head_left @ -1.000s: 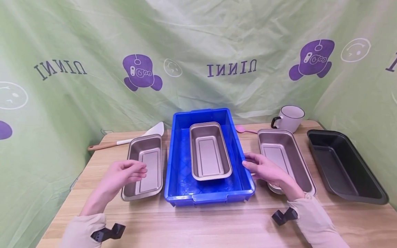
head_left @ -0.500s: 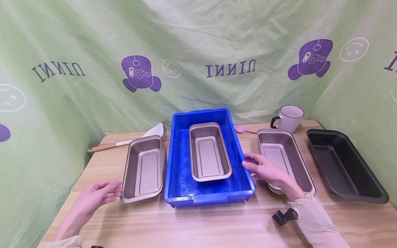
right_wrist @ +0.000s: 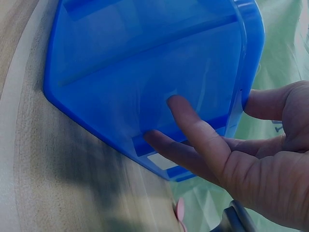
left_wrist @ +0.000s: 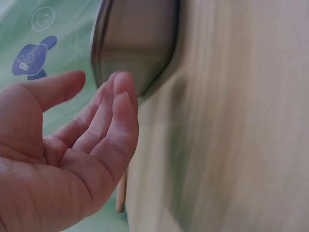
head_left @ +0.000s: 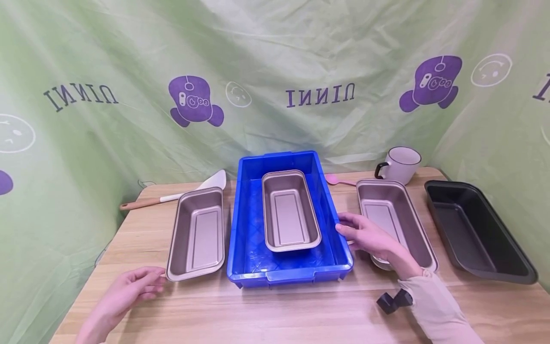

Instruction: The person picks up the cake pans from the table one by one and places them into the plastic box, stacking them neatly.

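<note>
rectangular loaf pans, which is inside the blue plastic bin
The central brown rectangular metal loaf pan; the left brown pan, right brown pan and black pan sit outside the blue bin, on the wooden table.

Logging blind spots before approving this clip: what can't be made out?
Head: part of the right taupe pan, covered by the right hand.
Head: inner bottom of the mug, hidden by its wall.
Right wrist: contents of the blue bin, hidden by its side.
Left wrist: part of the left taupe pan, cut off by the top edge.
</note>
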Motion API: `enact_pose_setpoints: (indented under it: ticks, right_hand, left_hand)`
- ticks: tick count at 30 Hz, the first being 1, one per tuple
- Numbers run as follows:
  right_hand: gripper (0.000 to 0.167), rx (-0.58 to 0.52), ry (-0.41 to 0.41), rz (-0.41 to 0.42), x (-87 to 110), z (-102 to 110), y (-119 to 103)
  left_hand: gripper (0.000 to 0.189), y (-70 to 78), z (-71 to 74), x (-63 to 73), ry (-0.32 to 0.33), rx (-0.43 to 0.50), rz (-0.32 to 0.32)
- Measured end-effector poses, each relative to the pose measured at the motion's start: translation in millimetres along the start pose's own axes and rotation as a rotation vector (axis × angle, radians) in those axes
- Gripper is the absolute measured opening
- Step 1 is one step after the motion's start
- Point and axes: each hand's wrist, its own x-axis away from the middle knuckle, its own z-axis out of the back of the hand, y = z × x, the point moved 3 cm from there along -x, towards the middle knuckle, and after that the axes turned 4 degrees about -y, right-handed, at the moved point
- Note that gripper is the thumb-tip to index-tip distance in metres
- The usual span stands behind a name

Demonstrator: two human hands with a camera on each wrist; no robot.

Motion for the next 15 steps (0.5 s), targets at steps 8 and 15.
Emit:
enact_pose_setpoints:
  ticks: [8, 15]
  right_hand:
    - [0.059, 0.001, 0.003, -0.003, -0.2, 0.4, 1.7]
    - [0.058, 0.009, 0.011, -0.008, -1.2, 1.8, 3.4]
  left_hand:
    - [0.021, -3.8, -7.6, -5.5, -0.134, 0.012, -0.009]
    - [0.023, -3.7, -13.9, -7.7, -0.196, 0.031, -0.004]
